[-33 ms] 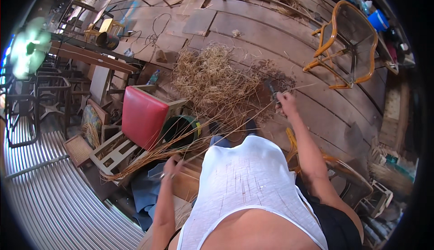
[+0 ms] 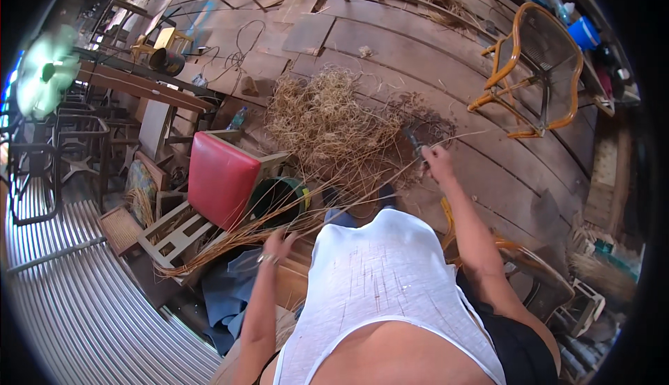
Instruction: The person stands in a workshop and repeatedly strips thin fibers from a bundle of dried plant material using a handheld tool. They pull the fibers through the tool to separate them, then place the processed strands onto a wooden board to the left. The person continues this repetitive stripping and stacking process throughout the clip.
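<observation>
My right hand (image 2: 436,163) is closed round a dark slim tool (image 2: 412,138); its exact kind is too small to tell. A thin pale strand (image 2: 463,134) sticks out to the right beside this hand. My left hand (image 2: 278,244), with a band on its wrist, has its fingers stretched out at the edge of a bundle of long brown cane strands (image 2: 237,240). Whether the fingers touch the strands I cannot tell. The bundle lies over a pale chair frame (image 2: 182,235) and fans out rightward past a dark green bucket (image 2: 279,200) in front of me.
A heap of tangled cane shavings (image 2: 327,117) covers the plank floor ahead. A red-cushioned chair (image 2: 221,179) lies tipped at left, near a spinning fan (image 2: 47,73). An orange-framed chair (image 2: 540,71) stands at right. Corrugated metal sheet (image 2: 97,308) lies at lower left.
My left hand has moved up and slightly right, its fingers stretching out. My right hand has shifted a little left with the dark tool.
</observation>
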A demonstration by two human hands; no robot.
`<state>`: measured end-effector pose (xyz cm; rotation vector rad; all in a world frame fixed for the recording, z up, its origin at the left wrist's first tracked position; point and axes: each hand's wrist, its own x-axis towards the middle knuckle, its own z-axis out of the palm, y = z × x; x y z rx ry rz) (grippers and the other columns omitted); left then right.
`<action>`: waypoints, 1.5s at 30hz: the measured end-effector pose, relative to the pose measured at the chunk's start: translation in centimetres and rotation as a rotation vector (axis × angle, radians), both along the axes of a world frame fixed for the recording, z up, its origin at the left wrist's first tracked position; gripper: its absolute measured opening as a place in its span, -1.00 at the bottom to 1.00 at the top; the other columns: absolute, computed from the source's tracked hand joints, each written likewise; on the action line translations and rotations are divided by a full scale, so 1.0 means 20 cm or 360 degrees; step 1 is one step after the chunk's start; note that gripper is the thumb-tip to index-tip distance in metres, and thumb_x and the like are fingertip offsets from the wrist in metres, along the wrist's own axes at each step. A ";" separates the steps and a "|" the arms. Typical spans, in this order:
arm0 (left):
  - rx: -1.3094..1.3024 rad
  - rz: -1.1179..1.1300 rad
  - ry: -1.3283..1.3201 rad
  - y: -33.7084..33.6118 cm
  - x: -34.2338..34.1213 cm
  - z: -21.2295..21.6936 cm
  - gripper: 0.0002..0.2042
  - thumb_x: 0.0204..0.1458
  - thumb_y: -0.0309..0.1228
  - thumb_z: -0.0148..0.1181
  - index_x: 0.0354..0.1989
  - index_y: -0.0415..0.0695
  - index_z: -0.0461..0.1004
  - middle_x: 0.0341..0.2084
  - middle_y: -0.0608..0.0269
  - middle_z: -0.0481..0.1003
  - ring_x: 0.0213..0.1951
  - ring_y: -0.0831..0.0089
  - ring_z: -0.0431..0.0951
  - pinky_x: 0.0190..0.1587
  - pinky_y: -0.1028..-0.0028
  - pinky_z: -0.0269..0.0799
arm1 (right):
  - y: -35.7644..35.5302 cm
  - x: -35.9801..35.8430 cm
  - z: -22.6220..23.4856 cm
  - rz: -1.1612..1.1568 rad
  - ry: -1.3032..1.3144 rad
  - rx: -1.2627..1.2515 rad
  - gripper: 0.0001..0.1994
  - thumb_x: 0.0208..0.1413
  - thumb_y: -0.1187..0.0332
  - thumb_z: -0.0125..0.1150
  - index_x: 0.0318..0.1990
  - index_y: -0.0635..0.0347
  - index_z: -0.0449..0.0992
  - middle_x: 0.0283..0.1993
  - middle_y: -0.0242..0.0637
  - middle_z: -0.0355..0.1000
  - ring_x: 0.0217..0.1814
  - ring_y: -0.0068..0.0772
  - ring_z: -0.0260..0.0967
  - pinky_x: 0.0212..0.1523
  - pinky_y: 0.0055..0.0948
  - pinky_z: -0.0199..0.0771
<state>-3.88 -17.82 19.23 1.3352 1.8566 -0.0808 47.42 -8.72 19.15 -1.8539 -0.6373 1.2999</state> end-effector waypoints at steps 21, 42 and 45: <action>0.0060 -0.0391 -0.0492 0.00 0.21 0.51 -0.75 0.12 -0.25 0.16 -0.45 -0.20 0.47 -0.65 0.07 0.40 -0.61 0.32 0.34 -0.50 0.32 0.29 | 0.00 0.88 0.16 -0.0391 -0.0475 -0.0077 -0.71 0.05 0.04 0.20 -0.38 0.04 0.39 -0.60 -0.43 0.25 -0.74 -0.64 0.08 -0.80 -0.60 0.02; 0.0126 -0.0298 -0.0691 0.42 0.50 0.27 -0.68 0.10 -0.15 0.13 -0.15 -0.14 0.56 -0.33 0.05 0.59 -0.27 0.13 0.59 -0.19 0.28 0.46 | 0.24 -1.06 0.20 0.1091 0.0101 -0.0073 -0.78 0.17 0.16 0.15 -0.36 0.10 0.42 -0.56 -0.48 0.28 -0.66 -0.67 0.21 -0.70 -0.59 0.17; 0.0052 -0.0221 -0.0786 0.51 0.34 0.33 -0.71 0.10 -0.21 0.16 -0.20 -0.19 0.56 -0.45 0.07 0.59 -0.37 0.28 0.61 -0.29 0.34 0.48 | 0.29 -1.16 0.18 0.1388 -0.0097 0.0108 -0.73 0.16 0.17 0.15 -0.43 0.18 0.39 -0.60 -0.41 0.28 -0.64 -0.63 0.23 -0.66 -0.51 0.23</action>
